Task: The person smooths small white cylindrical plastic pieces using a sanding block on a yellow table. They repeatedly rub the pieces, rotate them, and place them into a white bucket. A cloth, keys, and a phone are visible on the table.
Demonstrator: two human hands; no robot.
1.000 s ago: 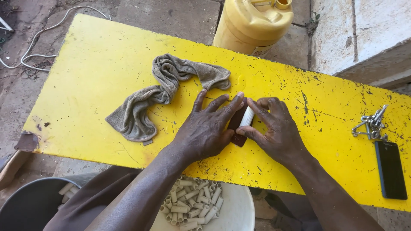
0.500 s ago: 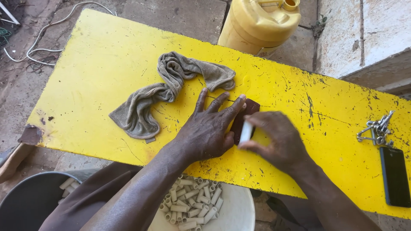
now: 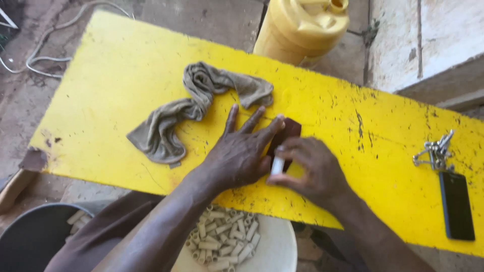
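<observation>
Your right hand (image 3: 312,171) pinches a short pale tube (image 3: 277,165) between thumb and fingertips, upright against a dark brown block (image 3: 286,132). Your left hand (image 3: 239,153) lies flat, fingers spread, pressing that block onto the yellow surface (image 3: 111,100). The tube looks light, stiff and probably brittle (hold it mid-length, gently). Both forearms reach in from below, wrists low. Beyond lie a crumpled grey rag (image 3: 194,108), keys (image 3: 434,151), a black phone (image 3: 456,204) and a bowl of similar tubes (image 3: 224,242).
</observation>
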